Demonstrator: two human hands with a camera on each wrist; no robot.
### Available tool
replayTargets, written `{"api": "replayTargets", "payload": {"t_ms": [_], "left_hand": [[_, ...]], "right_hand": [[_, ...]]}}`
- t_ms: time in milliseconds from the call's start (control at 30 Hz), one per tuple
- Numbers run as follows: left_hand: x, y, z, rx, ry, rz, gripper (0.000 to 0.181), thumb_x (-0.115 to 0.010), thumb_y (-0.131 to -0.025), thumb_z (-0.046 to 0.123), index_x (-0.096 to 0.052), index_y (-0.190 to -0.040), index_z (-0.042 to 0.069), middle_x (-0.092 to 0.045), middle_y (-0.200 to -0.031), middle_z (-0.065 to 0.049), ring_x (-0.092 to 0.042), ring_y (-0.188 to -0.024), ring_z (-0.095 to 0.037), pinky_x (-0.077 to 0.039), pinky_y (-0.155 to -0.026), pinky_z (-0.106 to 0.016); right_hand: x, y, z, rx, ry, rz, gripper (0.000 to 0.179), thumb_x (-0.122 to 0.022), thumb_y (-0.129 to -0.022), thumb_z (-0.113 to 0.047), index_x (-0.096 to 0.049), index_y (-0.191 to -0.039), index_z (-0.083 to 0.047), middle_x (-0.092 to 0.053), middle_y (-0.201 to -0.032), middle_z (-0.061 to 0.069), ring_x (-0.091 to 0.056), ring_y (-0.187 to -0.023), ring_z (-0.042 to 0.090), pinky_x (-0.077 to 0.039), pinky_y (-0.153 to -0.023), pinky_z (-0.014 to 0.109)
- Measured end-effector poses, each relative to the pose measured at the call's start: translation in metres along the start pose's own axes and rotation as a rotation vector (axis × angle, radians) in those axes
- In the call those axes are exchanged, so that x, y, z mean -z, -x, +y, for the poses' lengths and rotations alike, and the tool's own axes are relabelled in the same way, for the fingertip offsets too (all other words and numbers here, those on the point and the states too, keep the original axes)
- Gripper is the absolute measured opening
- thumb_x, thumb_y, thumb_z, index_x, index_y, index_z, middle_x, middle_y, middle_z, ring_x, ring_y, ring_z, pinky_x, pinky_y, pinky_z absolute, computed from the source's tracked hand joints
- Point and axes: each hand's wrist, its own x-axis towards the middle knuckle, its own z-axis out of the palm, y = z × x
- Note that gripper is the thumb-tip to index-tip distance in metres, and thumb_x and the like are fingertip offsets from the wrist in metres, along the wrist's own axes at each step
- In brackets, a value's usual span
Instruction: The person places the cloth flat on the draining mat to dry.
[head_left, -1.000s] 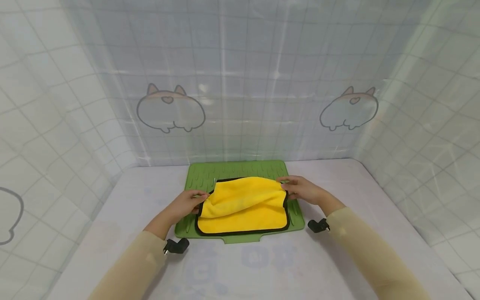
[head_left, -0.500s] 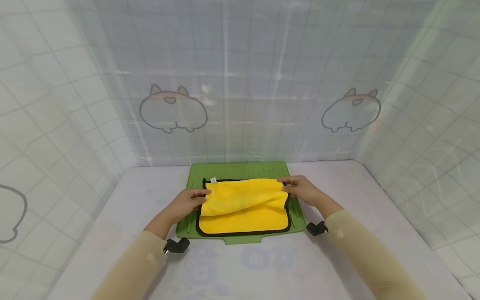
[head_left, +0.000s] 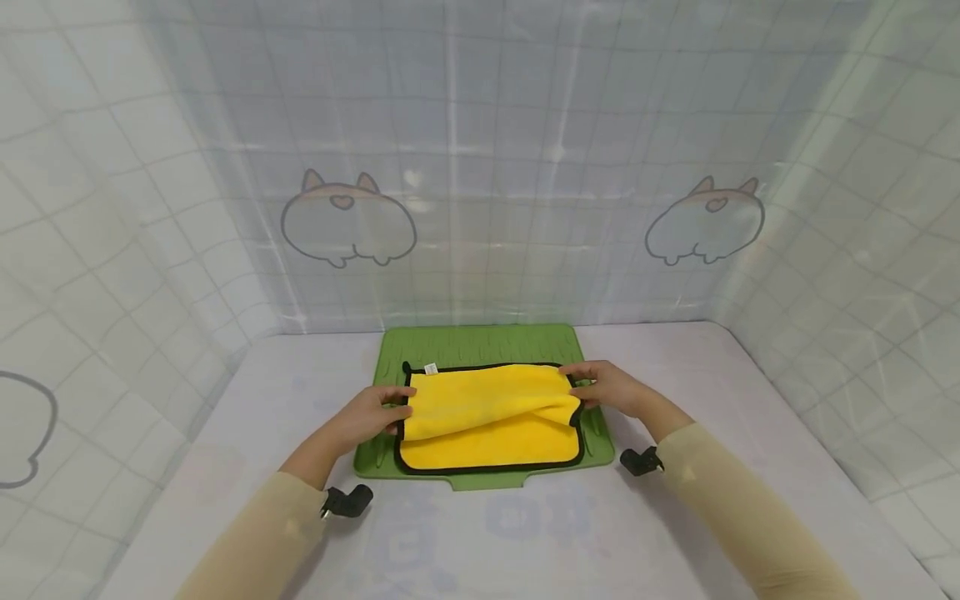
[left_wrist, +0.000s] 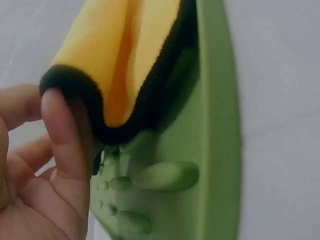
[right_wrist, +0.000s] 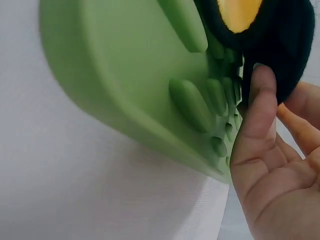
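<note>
A yellow cloth (head_left: 480, 400) with black edging lies folded over on itself on a green ridged mat (head_left: 480, 337); a small white tag (head_left: 431, 369) shows at its far left. My left hand (head_left: 363, 414) pinches the cloth's left side between thumb and fingers, and in the left wrist view the thumb (left_wrist: 62, 135) presses on the black edging. At the opposite side my right hand (head_left: 615, 387) grips the right edge; the right wrist view shows its thumb (right_wrist: 261, 100) against the dark border. The cloth's upper layer bulges in a slanting fold above the lower layer.
The mat rests on a white-covered table (head_left: 480, 542) with a tab at its near edge. Behind stands a tiled-pattern curtain (head_left: 510, 167) with cartoon animal drawings. A black wrist device (head_left: 348, 502) sits under the left sleeve, another black device (head_left: 640, 461) under the right.
My left hand has moved the cloth's upper left part outward, flattening it and baring the tag and far left corner. Both hands have since come slightly nearer, drawing the upper layer forward.
</note>
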Motion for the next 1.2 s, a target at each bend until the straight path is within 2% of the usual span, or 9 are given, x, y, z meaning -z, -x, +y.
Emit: {"api": "replayTargets", "payload": {"t_ms": [100, 167, 333, 467, 600, 733, 900, 1067, 1200], "left_hand": [[-0.001, -0.004, 0.001, 0.005, 0.002, 0.028, 0.044, -0.059, -0.103, 0.02, -0.052, -0.144, 0.004, -0.051, -0.143, -0.02, -0.06, -0.085, -0.021, -0.056, -0.078, -0.032], [0.0, -0.007, 0.001, 0.003, -0.014, 0.047, 0.043, -0.058, -0.103, 0.019, -0.053, -0.143, 0.004, -0.051, -0.143, -0.02, -0.062, -0.095, -0.022, -0.057, -0.081, -0.033], [0.001, -0.011, -0.002, -0.014, -0.079, 0.055, 0.039, -0.06, -0.102, 0.015, -0.058, -0.14, 0.004, -0.051, -0.144, -0.02, -0.063, -0.109, -0.025, -0.058, -0.082, -0.035], [0.004, -0.014, -0.001, -0.04, -0.129, 0.078, 0.04, -0.06, -0.102, 0.015, -0.058, -0.141, 0.007, -0.055, -0.141, -0.019, -0.065, -0.094, -0.022, -0.057, -0.075, -0.035], [0.007, -0.02, 0.003, -0.076, -0.172, 0.103, 0.044, -0.062, -0.101, 0.017, -0.055, -0.144, 0.009, -0.067, -0.121, -0.016, -0.06, -0.074, -0.021, -0.05, -0.061, -0.034], [0.009, -0.027, 0.006, -0.102, -0.225, 0.143, 0.048, -0.063, -0.101, 0.016, -0.052, -0.147, 0.012, -0.07, -0.11, -0.014, -0.057, -0.07, -0.021, -0.047, -0.056, -0.032], [0.011, -0.035, 0.01, -0.118, -0.242, 0.205, 0.051, -0.063, -0.1, 0.012, -0.049, -0.149, 0.014, -0.06, -0.131, -0.02, -0.063, -0.088, -0.025, -0.051, -0.063, -0.031], [0.013, -0.04, 0.012, -0.146, -0.254, 0.229, 0.055, -0.062, -0.1, 0.009, -0.044, -0.152, 0.013, -0.044, -0.15, -0.019, -0.059, -0.115, -0.032, -0.054, -0.075, -0.036], [0.015, -0.044, 0.011, -0.156, -0.274, 0.234, 0.056, -0.062, -0.1, 0.009, -0.043, -0.153, 0.014, -0.037, -0.156, -0.017, -0.056, -0.12, -0.033, -0.055, -0.079, -0.038]], "right_hand": [[0.002, 0.0, -0.001, 0.002, 0.016, -0.013, 0.05, -0.066, -0.097, -0.01, -0.053, -0.146, -0.011, -0.044, -0.15, 0.023, -0.062, -0.114, 0.027, -0.058, -0.087, 0.039], [0.004, -0.001, -0.001, 0.024, 0.034, -0.022, 0.05, -0.066, -0.097, -0.01, -0.054, -0.145, -0.01, -0.043, -0.15, 0.023, -0.061, -0.115, 0.028, -0.058, -0.087, 0.04], [0.005, -0.006, -0.001, 0.046, 0.072, -0.029, 0.046, -0.067, -0.097, -0.011, -0.058, -0.142, -0.009, -0.043, -0.151, 0.02, -0.061, -0.116, 0.027, -0.056, -0.091, 0.041], [0.007, -0.009, -0.005, 0.035, 0.113, 0.008, 0.046, -0.069, -0.096, -0.012, -0.06, -0.14, -0.012, -0.042, -0.152, 0.02, -0.064, -0.104, 0.024, -0.055, -0.091, 0.042], [0.012, -0.013, -0.007, 0.024, 0.129, 0.042, 0.049, -0.071, -0.095, -0.015, -0.059, -0.142, -0.015, -0.043, -0.152, 0.018, -0.065, -0.1, 0.023, -0.053, -0.092, 0.044], [0.013, -0.02, -0.011, 0.052, 0.112, 0.075, 0.053, -0.071, -0.095, -0.013, -0.055, -0.145, -0.015, -0.042, -0.153, 0.018, -0.066, -0.097, 0.023, -0.054, -0.089, 0.043], [0.013, -0.03, -0.016, 0.103, 0.084, 0.134, 0.055, -0.071, -0.094, -0.009, -0.054, -0.146, -0.014, -0.033, -0.159, 0.015, -0.066, -0.101, 0.025, -0.055, -0.086, 0.041], [0.013, -0.039, -0.018, 0.128, 0.11, 0.179, 0.055, -0.07, -0.095, -0.009, -0.053, -0.147, -0.014, -0.036, -0.158, 0.016, -0.063, -0.108, 0.029, -0.056, -0.085, 0.04], [0.013, -0.043, -0.018, 0.115, 0.109, 0.192, 0.056, -0.07, -0.095, -0.009, -0.052, -0.148, -0.016, -0.038, -0.157, 0.014, -0.063, -0.104, 0.028, -0.056, -0.08, 0.037]]}}
